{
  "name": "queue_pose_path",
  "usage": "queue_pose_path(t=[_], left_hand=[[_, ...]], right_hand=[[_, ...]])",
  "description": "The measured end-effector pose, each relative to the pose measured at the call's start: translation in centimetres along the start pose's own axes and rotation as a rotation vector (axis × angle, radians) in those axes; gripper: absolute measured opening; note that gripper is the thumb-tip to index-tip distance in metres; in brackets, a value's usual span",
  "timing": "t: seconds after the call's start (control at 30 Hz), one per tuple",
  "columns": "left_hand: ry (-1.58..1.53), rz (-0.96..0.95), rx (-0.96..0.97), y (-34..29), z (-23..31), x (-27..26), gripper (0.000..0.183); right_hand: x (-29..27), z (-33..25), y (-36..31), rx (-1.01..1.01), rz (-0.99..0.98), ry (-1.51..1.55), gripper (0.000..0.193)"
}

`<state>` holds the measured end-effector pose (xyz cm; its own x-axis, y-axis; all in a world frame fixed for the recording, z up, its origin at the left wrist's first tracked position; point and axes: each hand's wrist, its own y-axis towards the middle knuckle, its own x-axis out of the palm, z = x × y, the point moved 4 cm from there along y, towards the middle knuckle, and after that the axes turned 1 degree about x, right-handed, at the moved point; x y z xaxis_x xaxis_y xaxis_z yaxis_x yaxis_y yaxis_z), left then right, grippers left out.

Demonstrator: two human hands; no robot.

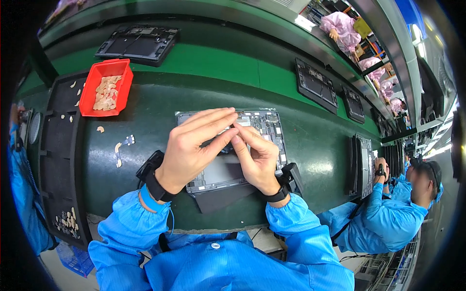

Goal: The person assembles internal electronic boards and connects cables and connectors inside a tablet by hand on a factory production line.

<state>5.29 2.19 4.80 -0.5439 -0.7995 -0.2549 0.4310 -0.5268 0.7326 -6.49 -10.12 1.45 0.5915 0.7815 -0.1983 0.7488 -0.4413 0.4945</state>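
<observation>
An opened laptop base (221, 174) lies in front of me, its circuit boards and inner parts showing along the far side. Over its far half, my left hand (189, 140) holds its long fingers close together, with the thumb brought toward their tips. My right hand (259, 157) makes a pinch right beside them, and the fingertips of both meet. Whatever sits between the fingertips is too small or too covered to name. A dark flat sheet (218, 198) sticks out under the laptop's near edge. The hands cover the middle of the laptop.
Left of me stand a red bin (86, 103) of beige pieces (108, 92) and a black tray (58, 155). A small flex cable (118, 154) and one loose piece (100, 129) lie nearby. Laptop bases (138, 44) rest on the green belt. A co-worker (395, 216) sits right, near stacked panels (363, 165).
</observation>
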Motion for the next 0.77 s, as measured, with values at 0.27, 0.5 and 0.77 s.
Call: queue_pose_path(t=[0.27, 0.5, 0.77], left_hand=[[-0.240, -0.025, -0.323, -0.7, -1.6, 0.2, 0.020], [-0.092, 0.012, -0.233, -0.7, -1.0, -0.5, 0.010], [0.261, 0.174, -0.067, 2.5, -0.3, -6.7, 0.012]], right_hand=[[0.2, 0.0, 0.1, 0.033, -0.078, 0.031, 0.033], [0.5, -0.7, 0.3, -0.046, -0.105, -0.024, 0.031], [-1.9, 1.8, -0.2, 0.304, -0.098, 0.473, 0.025]])
